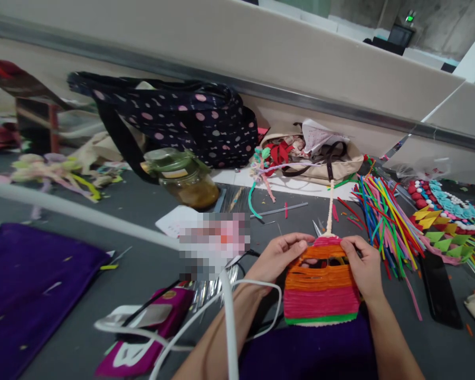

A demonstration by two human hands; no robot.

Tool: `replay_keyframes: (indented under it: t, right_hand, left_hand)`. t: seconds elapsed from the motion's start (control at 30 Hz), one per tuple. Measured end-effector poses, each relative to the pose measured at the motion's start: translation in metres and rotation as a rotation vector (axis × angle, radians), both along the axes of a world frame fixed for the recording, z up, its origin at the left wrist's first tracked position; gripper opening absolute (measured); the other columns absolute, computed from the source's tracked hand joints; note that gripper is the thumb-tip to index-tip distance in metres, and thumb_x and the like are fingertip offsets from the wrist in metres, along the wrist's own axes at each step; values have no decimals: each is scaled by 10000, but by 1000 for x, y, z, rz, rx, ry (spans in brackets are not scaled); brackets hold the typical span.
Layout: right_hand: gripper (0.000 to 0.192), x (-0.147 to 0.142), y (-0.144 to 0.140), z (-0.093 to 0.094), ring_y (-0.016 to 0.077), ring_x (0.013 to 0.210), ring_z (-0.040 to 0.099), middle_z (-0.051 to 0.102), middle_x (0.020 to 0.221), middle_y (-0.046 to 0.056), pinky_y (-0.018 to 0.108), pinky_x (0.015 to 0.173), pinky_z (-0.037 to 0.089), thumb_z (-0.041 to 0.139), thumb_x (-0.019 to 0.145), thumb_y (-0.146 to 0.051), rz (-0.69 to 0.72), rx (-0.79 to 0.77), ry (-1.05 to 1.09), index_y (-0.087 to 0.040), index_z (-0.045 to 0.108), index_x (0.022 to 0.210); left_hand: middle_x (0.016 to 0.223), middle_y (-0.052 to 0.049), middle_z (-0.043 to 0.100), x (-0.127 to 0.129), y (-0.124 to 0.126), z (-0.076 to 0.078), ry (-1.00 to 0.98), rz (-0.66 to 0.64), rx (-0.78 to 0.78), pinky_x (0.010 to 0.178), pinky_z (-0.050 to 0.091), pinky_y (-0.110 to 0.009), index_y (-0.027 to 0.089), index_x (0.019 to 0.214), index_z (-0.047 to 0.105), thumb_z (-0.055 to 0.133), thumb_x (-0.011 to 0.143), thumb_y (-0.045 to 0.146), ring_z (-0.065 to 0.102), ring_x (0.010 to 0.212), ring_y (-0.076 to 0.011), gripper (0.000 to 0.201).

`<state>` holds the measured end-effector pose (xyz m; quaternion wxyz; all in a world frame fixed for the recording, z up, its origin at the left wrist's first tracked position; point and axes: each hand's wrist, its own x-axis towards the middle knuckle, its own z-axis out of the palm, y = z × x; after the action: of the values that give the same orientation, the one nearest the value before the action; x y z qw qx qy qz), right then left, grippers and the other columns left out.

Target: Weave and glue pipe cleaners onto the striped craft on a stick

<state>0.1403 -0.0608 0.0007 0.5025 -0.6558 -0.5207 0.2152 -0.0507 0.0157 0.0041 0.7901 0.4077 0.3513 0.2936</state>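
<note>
Near the table's front edge, my left hand [287,256] and my right hand [362,266] hold up a striped woven panel [322,301]. It has pink, orange and green bands and a cream lower edge. Thumbs and fingers pinch its upper left and upper right sides. A gap runs across the orange band, and fingertips show through it. From the panel's narrow top, a cream braided strip [331,208] stretches away from me. Pointed metal tips [317,228] lie just beyond the panel; the rest of that tool is hidden.
Right of my hands lies a bundle of colourful pipe cleaners [388,221], beside a black phone [441,290]. A lidded jar [188,182], dark patterned bag [174,121] and beige bag [346,161] stand at the back. A white cable [229,327] crosses in front; purple cloth [35,295] lies left.
</note>
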Motion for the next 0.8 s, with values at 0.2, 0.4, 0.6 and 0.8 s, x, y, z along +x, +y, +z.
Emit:
replay_keyframes:
  t: [0.2,0.4,0.6,0.8]
  right_hand:
    - [243,-3,-1,0,161,735,581,630,749,7,261,700,444,535,900,-373,36,19,-10,-201,666,789]
    - [268,-2,1,-1,175,790,616,679,818,27,271,717,463,498,917,-362,90,19,10,-202,699,840]
    - [281,4,4,-3,186,835,644,707,880,48,300,758,485,497,919,-375,129,68,13,-212,724,904]
    - [333,59,2,-6,181,681,611,667,710,38,308,694,478,567,847,-474,-480,222,-96,-159,677,843]
  left_hand:
    - [788,-26,718,4,0,-4,3,63,25,612,523,-228,133,918,700,843,614,350,639,649,-120,400]
    - [774,-31,727,1,2,-7,0,109,14,640,523,-239,133,916,706,857,591,318,645,624,-121,403]
    - [833,-62,746,4,0,-8,-12,33,41,648,533,-242,135,949,725,803,656,416,668,723,-159,413]
    - [759,-45,749,6,2,-10,-71,52,-71,665,542,-247,147,888,718,815,654,355,685,654,-151,328]
